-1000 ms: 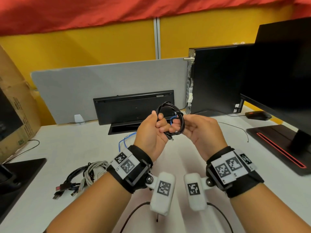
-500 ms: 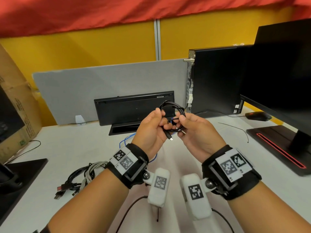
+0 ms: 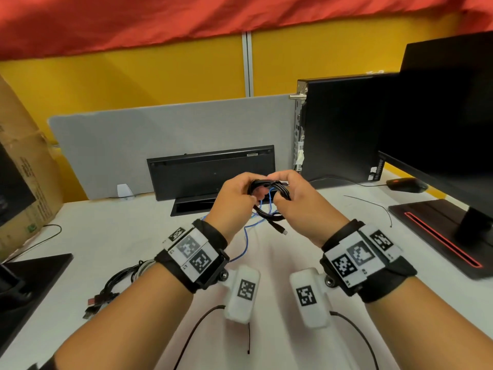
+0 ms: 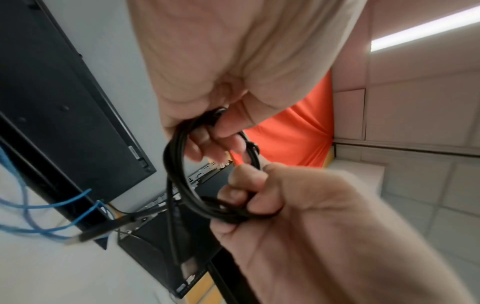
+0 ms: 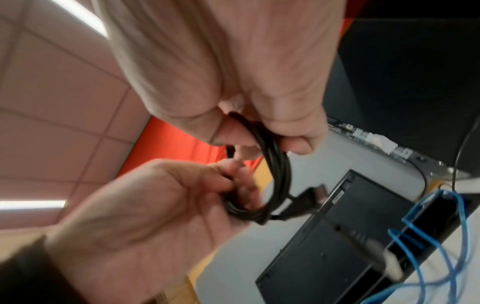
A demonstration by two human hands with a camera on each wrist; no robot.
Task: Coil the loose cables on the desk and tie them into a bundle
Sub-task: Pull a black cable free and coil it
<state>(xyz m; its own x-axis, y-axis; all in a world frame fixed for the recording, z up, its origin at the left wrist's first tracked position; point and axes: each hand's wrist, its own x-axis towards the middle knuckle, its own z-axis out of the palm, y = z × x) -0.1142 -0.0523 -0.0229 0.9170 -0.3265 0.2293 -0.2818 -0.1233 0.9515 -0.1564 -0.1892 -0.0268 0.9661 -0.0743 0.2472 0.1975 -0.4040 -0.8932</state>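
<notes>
Both hands are raised above the desk (image 3: 93, 236), holding one black cable (image 3: 269, 213) wound into a small coil. My left hand (image 3: 233, 198) has its fingers curled round the coil's left side; my right hand (image 3: 296, 198) has fingers and thumb closed on the opposite side. I judge this two-sided hold keeps the loops stacked so they cannot spring apart while the free end is dealt with. That end, with its plug (image 3: 280, 228), hangs below the coil, not yet tucked.

The head view shows the wider layout: a blue cable (image 3: 245, 236) lies loose on the desk under my hands, and a heap of dark and grey cables (image 3: 117, 284) sits well apart, near my left forearm. I judge these are waiting their turn.

The left wrist view shows what the head view hides: several strands pass through my right hand's curled fingers (image 4: 244, 197). The right wrist view shows my thumb (image 5: 298, 142) pressed against the strands from outside. Both are blurred, so the exact number of loops cannot be told.
</notes>
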